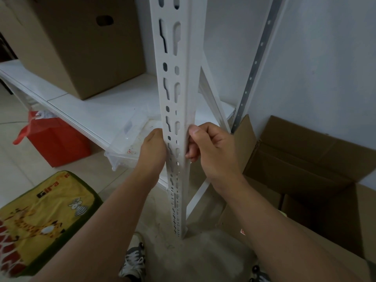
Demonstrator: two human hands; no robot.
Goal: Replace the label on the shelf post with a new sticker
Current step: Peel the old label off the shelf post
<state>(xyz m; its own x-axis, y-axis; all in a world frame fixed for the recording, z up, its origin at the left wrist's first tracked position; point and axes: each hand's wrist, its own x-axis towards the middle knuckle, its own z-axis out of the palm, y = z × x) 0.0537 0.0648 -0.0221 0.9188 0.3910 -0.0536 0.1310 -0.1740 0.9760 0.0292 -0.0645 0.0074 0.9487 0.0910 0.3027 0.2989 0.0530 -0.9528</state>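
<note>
Gripping upright post (179, 94) from nine and three: left hand (153, 149), right hand (207, 145); no label visible.

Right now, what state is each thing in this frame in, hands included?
shelf post: upright, no label or sticker visible on it
left hand: curled against the post's left edge
right hand: pinching the post's right edge
closed cardboard box: on the shelf board, flaps shut
open cardboard box: on the floor, flaps open
clear plastic tray: overhanging the shelf edge
</note>
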